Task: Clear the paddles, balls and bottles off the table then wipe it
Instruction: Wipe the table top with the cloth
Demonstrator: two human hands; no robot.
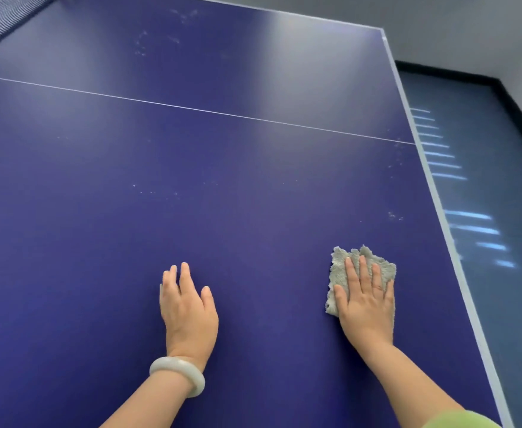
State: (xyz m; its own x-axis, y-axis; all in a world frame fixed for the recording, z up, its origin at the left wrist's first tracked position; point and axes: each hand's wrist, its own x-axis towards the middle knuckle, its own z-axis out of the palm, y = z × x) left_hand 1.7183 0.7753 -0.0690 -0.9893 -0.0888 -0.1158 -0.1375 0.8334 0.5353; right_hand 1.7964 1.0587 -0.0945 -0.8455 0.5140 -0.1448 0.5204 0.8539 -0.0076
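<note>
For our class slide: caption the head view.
Right hand presses grey cloth on blue table; left hand rests flat.

One head cam only, looking fwd and down from close above the near part of the blue worktop [222, 168]. View is tilted: net [3, 17] sits far left, worktop's white right edge [457, 227] runs diagonally, floor [500, 180] beyond it.

The blue table [222, 180] is wide open for a hand to slide across, up to the net [3, 17] at the far left corner. Only two things sit in the way: the left hand [188, 307] flat near the middle, and the right hand [367, 301] pressing the cloth [340, 267] near the right edge.
</note>
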